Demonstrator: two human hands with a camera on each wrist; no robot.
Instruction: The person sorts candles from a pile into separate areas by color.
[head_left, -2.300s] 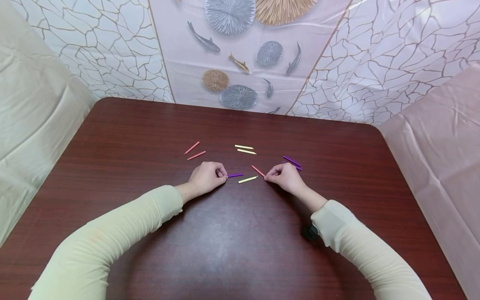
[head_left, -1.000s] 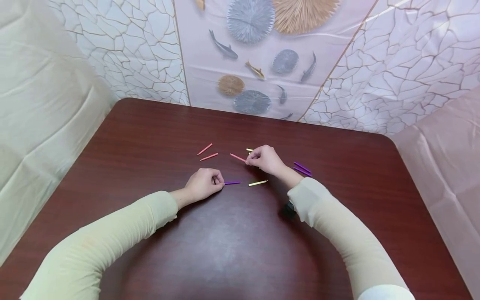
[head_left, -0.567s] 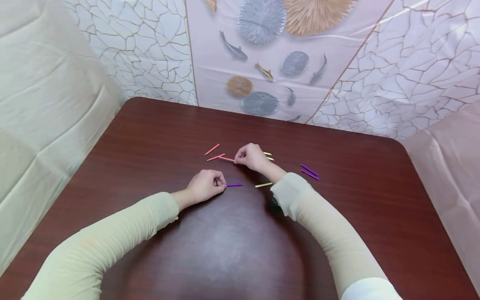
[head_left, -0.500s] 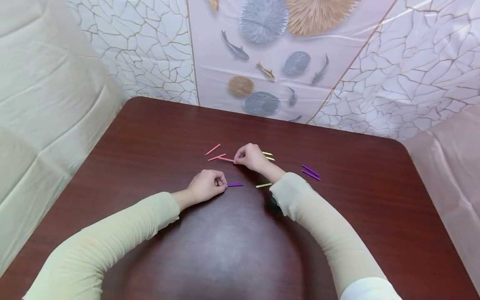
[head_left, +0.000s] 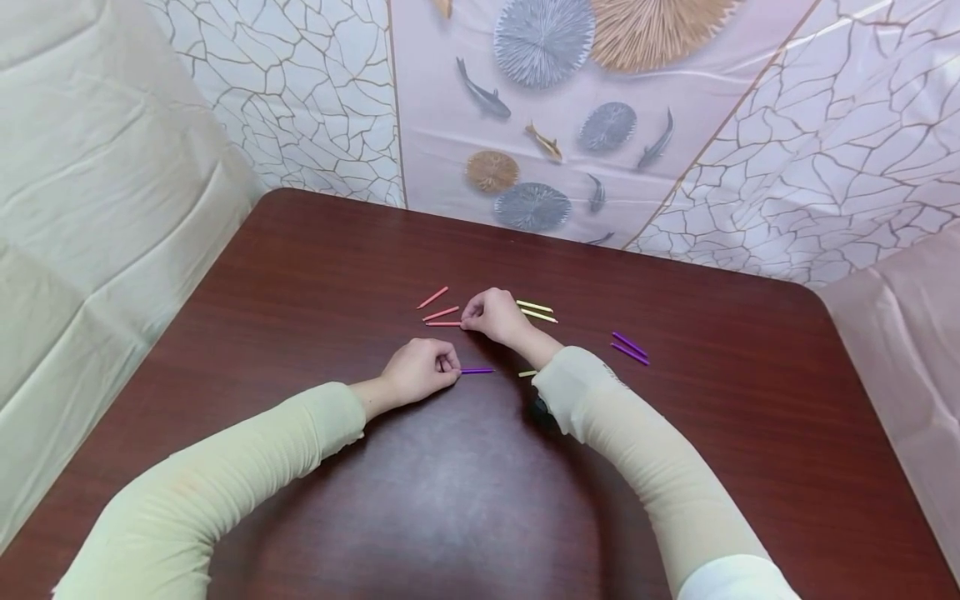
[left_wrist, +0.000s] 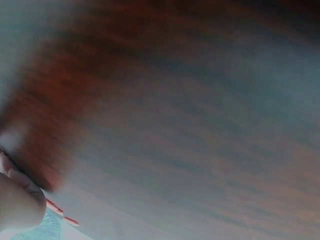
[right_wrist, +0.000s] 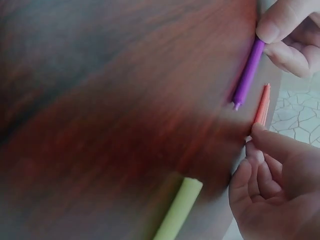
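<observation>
Short coloured sticks lie on a dark red-brown table [head_left: 315, 275]. My left hand [head_left: 453, 367] pinches one end of a purple stick [head_left: 477, 371] that lies flat on the wood. The right wrist view shows that purple stick [right_wrist: 248, 75] between left fingertips [right_wrist: 280, 27]. My right hand [head_left: 465, 322] reaches across and holds the end of a pink stick [head_left: 442, 323], which lies low just beneath two other pink sticks [head_left: 439, 313]. In the right wrist view my right fingers [right_wrist: 280, 160] touch the pink stick's [right_wrist: 261, 105] near end.
Two yellow sticks [head_left: 536, 311] lie right of my right hand. A third yellow stick [head_left: 527, 373] shows partly beside my right sleeve. Two purple sticks [head_left: 630, 348] lie further right. Draped sheets with a fish pattern [head_left: 540, 100] surround the table. The left wrist view is blurred.
My right hand has carried the pink stick from the right side leftward across the table to the two other pink sticks. The left hand has stayed on the purple stick.
</observation>
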